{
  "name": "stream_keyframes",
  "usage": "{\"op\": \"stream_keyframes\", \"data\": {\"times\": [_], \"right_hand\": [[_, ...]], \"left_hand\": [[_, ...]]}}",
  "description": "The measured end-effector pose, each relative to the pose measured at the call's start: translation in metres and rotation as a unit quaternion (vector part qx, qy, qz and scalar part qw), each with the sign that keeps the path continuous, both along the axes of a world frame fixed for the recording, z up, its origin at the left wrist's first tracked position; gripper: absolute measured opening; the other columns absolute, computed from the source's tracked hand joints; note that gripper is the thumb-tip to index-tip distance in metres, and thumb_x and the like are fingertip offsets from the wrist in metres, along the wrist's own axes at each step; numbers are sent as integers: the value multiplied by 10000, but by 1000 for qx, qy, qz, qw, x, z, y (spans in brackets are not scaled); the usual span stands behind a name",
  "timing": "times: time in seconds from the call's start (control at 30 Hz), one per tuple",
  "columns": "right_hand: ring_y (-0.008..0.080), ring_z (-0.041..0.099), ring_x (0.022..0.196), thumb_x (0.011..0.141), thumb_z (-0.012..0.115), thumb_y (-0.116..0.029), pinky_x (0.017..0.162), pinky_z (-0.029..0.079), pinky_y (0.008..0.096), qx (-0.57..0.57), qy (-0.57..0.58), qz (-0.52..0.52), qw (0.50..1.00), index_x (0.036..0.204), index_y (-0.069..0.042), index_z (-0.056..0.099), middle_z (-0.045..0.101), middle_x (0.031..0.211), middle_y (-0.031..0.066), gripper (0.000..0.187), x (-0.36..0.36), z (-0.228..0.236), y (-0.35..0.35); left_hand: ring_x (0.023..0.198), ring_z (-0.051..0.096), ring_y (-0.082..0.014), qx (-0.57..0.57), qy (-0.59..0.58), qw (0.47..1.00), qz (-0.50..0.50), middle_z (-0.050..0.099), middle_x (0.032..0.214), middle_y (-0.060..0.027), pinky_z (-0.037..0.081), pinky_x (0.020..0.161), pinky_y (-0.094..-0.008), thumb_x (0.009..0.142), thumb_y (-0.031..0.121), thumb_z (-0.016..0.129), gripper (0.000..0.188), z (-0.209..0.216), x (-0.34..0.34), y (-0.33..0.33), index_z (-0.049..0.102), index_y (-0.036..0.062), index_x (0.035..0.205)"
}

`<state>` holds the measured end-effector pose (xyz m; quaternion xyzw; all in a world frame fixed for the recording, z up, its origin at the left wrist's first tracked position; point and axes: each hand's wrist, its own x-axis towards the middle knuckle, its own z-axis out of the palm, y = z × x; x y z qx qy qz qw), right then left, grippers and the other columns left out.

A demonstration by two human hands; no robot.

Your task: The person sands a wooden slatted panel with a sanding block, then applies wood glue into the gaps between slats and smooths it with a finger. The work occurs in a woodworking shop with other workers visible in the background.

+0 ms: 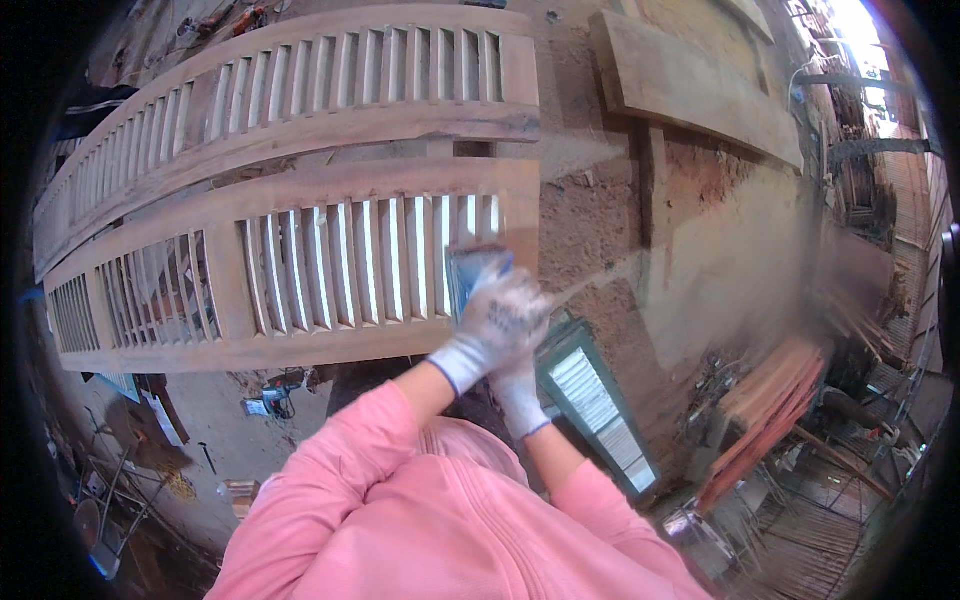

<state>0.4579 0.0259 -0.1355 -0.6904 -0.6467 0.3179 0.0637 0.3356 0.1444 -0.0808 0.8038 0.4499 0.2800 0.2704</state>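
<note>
Fingers of both gloved hands are seen curled narrowly around a blue block (apparently a sanding pad, though motion blur prevents certainty). The left hand is laid uppermost, its white knit glove closed over the block's lower edge; the right hand is tucked beneath and partly hidden, so its grip cannot be told exactly. The block is pressed against the right end of the near shutter, a long louvred wooden panel with pale slats set in a plain frame. A second shutter of like build is laid parallel just beyond it, the two being separated by a narrow gap. Both forearms are covered by pink sleeves entering from the lower edge. A green-framed panel is seen on the floor just right of the hands. A wide plank is leaned against the earthen wall at upper right. Reddish rods are piled at lower right (blurred), and small tools lie on the floor below the near shutter.
</note>
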Motion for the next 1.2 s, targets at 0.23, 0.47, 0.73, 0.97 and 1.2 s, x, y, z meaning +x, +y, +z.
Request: {"op": "stream_keyframes", "data": {"times": [0.23, 0.47, 0.73, 0.97, 1.2], "right_hand": [[381, 669, 1194, 925, 678, -225, 1021, 530, 470, 17, -21, 11, 1000, 1382, 14, 601, 691, 1266, 263, 521, -2, -25, 145], [387, 723, 1083, 934, 667, -191, 933, 549, 464, -5, 171, -113, 979, 1242, 68, 666, 745, 1129, 268, 403, -26, 26, 183], [396, 467, 1422, 1031, 585, -239, 1183, 399, 466, -69, 39, 37, 996, 1574, -21, 379, 458, 1538, 269, 621, 20, -9, -20], [467, 618, 1238, 961, 668, -394, 1007, 521, 562, 15, -9, 30, 999, 1493, -125, 520, 598, 1402, 248, 615, -8, -15, -21], [440, 710, 986, 911, 697, -265, 864, 564, 515, 77, 56, 1, 995, 1245, -11, 683, 730, 1102, 255, 420, -38, -11, 151]], "left_hand": [[1076, 692, -264, 87, 4, 993, 86, 770, 982, -72, 446, 1087, -501, 873, 322, 736, 232, -6, -17, 125, 814, 162, 1022], [1042, 699, -278, 59, 26, 994, 92, 775, 982, -78, 460, 1052, -482, 874, 329, 727, 217, -5, -17, 149, 815, 166, 987], [1082, 647, -252, 12, 5, 999, 33, 713, 934, -68, 399, 1150, -568, 841, 311, 736, 215, -1, 3, -18, 757, 163, 996], [1058, 675, -270, 18, -12, 999, 44, 726, 925, -74, 418, 1130, -573, 793, 286, 781, 240, 6, -24, 1, 800, 159, 996], [1017, 702, -275, 91, -30, 992, 86, 759, 948, -77, 454, 1062, -480, 834, 301, 794, 183, -15, -39, 129, 809, 194, 982]]}}
